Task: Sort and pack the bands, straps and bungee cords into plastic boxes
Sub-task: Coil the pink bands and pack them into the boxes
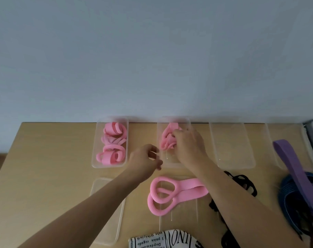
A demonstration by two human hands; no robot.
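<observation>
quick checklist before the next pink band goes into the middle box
1. Right hand grips the pink bands in the middle box: ok.
2. Near end of that box free: ok.
3. Left hand holding nothing, beside the box: ok.
4. Next loose pink band lies within reach on the table: ok.
5. Left box already full of pink bands: ok.
6. Bands in the middle box will stay folded once let go: cannot tell.

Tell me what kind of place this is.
Probably a home or office desk: a plain wooden tabletop against a bare pale wall, with clear plastic boxes and pink elastic bands.
</observation>
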